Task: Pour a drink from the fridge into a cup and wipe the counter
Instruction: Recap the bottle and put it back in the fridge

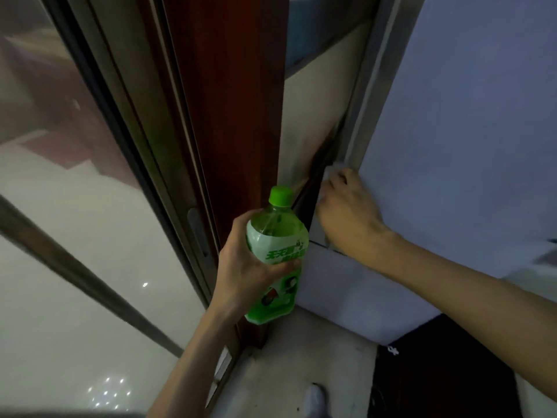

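Observation:
My left hand grips a green plastic drink bottle around its middle. The bottle is upright, has a green screw cap on it and a green-and-white label, and holds pale green liquid. It hangs just left of the pale blue-grey fridge. My right hand is on the left edge of the upper fridge door, fingers curled round that edge beside a narrow dark gap. No cup, cloth or counter is in view.
A dark red wooden door frame stands close behind the bottle. A glass sliding door fills the left. Pale floor lies below, with my white shoe on it. A dark cabinet sits low on the right.

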### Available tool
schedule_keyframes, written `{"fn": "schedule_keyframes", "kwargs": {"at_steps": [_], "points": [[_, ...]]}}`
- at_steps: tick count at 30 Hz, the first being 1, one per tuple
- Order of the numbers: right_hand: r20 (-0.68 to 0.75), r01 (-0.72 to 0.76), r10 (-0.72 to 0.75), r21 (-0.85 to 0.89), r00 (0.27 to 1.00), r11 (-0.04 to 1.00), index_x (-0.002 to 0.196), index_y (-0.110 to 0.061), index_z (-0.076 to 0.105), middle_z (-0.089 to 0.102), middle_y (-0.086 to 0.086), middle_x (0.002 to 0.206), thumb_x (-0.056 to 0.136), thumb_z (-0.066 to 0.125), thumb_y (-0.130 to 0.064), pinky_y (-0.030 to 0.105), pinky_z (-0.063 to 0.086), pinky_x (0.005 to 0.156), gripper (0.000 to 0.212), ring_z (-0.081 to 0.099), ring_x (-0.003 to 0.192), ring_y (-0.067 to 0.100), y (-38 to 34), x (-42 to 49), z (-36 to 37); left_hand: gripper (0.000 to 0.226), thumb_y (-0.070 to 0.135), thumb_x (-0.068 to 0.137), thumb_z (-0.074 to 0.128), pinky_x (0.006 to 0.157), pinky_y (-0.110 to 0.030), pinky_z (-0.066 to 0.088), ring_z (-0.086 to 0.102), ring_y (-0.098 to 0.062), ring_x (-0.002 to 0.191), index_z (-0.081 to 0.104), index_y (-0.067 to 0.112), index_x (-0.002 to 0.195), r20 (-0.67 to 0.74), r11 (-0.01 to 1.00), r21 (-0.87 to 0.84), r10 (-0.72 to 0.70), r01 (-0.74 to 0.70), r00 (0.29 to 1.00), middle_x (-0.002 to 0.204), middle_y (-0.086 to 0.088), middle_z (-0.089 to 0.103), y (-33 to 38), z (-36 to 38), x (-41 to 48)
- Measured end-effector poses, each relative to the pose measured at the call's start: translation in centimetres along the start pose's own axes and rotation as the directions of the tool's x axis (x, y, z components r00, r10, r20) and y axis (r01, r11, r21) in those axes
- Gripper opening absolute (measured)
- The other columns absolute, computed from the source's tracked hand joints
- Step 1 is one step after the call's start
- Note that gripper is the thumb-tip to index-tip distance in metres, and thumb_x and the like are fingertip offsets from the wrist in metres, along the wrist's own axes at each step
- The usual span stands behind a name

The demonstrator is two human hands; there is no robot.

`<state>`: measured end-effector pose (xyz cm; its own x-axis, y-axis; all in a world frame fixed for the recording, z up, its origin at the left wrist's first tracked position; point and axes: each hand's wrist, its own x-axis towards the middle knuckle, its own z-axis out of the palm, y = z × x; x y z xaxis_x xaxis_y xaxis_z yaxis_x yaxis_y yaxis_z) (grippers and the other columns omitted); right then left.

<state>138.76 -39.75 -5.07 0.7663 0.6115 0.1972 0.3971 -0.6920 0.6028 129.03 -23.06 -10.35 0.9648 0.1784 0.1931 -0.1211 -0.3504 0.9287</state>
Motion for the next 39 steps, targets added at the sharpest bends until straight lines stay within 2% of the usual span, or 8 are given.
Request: {"fn": "schedule_keyframes", "kwargs": {"at_steps": [5, 9, 12, 17, 22, 25, 31, 39], "points": [[0.056, -0.089, 0.085, 0.067, 0.995, 0.994, 0.051, -0.007, 0.060, 0.054, 0.012, 0.062, 0.049, 0.080, -0.010, 0.041, 0.029, 0.086, 0.020, 0.054, 0.073, 0.028, -2.0, -6.4, -3.2, 0.086, 0.047, 0.047, 0.084, 0.082, -0.034, 0.057, 0.064, -0.003, 0.100, 0.046, 0.039, 0.123, 0.155, 0.997, -0.071, 0.052, -0.042, 0.986, 0.111, 0.013, 0.064, 0.1, -1.5, -2.1], [0.116, -0.163, 0.155, 0.066, 0.981, 0.984, 0.060, -0.009, 0.064, 0.057, 0.009, 0.068, 0.062, 0.070, -0.015, 0.041, 0.029, 0.090, 0.008, 0.053, 0.079, 0.028, -3.0, -11.4, -4.8, 0.086, 0.032, 0.051, 0.094, 0.082, -0.025, 0.054, 0.063, 0.002, 0.100, 0.046, 0.041, 0.122, 0.249, 0.994, -0.091, 0.083, -0.062, 0.965, 0.110, 0.015, 0.065, 0.9, -0.7, -3.7], [0.170, -0.216, 0.202, 0.064, 0.964, 0.974, 0.067, -0.011, 0.065, 0.060, 0.009, 0.074, 0.072, 0.063, -0.016, 0.044, 0.031, 0.090, 0.008, 0.052, 0.084, 0.029, -3.4, -14.7, -5.8, 0.086, 0.028, 0.053, 0.095, 0.085, -0.027, 0.055, 0.063, 0.001, 0.101, 0.047, 0.037, 0.123, 0.308, 0.990, -0.121, 0.113, -0.079, 0.944, 0.111, 0.016, 0.064, 1.7, 0.5, -4.9], [0.181, -0.347, 0.331, 0.064, 0.926, 0.936, 0.063, -0.012, 0.060, 0.055, 0.008, 0.067, 0.078, 0.059, -0.018, 0.041, 0.032, 0.077, 0.016, 0.050, 0.072, 0.028, -3.6, -19.4, -8.5, 0.085, 0.026, 0.053, 0.095, 0.084, -0.020, 0.053, 0.062, 0.003, 0.100, 0.046, 0.038, 0.120, 0.403, 0.979, -0.171, 0.173, -0.112, 0.899, 0.111, 0.017, 0.064, 3.4, 2.7, -6.9], [0.184, -0.453, 0.431, 0.099, 0.883, 0.886, 0.064, -0.014, 0.059, 0.056, 0.005, 0.062, 0.080, 0.058, -0.021, 0.039, 0.034, 0.072, 0.017, 0.052, 0.062, 0.027, -3.2, -23.4, -10.1, 0.086, 0.033, 0.053, 0.094, 0.087, -0.039, 0.055, 0.063, -0.007, 0.105, 0.047, 0.029, 0.125, 0.456, 0.969, -0.188, 0.231, -0.161, 0.860, 0.115, 0.011, 0.064, 4.8, 4.9, -8.4], [0.202, -0.505, 0.478, 0.105, 0.854, 0.857, 0.065, -0.016, 0.059, 0.058, 0.003, 0.061, 0.081, 0.057, -0.022, 0.038, 0.036, 0.069, 0.017, 0.053, 0.059, 0.026, -2.8, -26.0, -10.7, 0.088, 0.040, 0.050, 0.092, 0.087, -0.040, 0.056, 0.063, -0.007, 0.105, 0.047, 0.032, 0.124, 0.460, 0.966, -0.187, 0.249, -0.181, 0.852, 0.115, 0.012, 0.064, 5.8, 6.2, -9.3], [0.212, -0.689, 0.656, 0.168, 0.724, 0.705, 0.073, -0.018, 0.065, 0.066, 0.000, 0.063, 0.086, 0.048, -0.028, 0.034, 0.045, 0.066, 0.024, 0.059, 0.054, 0.022, -1.6, -30.9, -11.7, 0.088, 0.034, 0.051, 0.094, 0.088, -0.038, 0.055, 0.063, -0.006, 0.104, 0.047, 0.031, 0.125, 0.481, 0.956, -0.199, 0.287, -0.216, 0.828, 0.115, 0.013, 0.063, 7.8, 8.1, -11.4], [0.196, -0.861, 0.843, 0.215, 0.501, 0.461, 0.098, -0.019, 0.071, 0.073, -0.005, 0.075, 0.087, 0.060, -0.032, 0.023, 0.034, 0.050, 0.021, 0.066, 0.059, 0.024, 0.9, -35.0, -13.1, 0.086, 0.045, 0.048, 0.088, 0.088, -0.035, 0.056, 0.063, -0.003, 0.103, 0.047, 0.035, 0.123, 0.525, 0.948, -0.225, 0.314, -0.227, 0.791, 0.112, 0.017, 0.064, 9.7, 10.3, -13.6]]}}
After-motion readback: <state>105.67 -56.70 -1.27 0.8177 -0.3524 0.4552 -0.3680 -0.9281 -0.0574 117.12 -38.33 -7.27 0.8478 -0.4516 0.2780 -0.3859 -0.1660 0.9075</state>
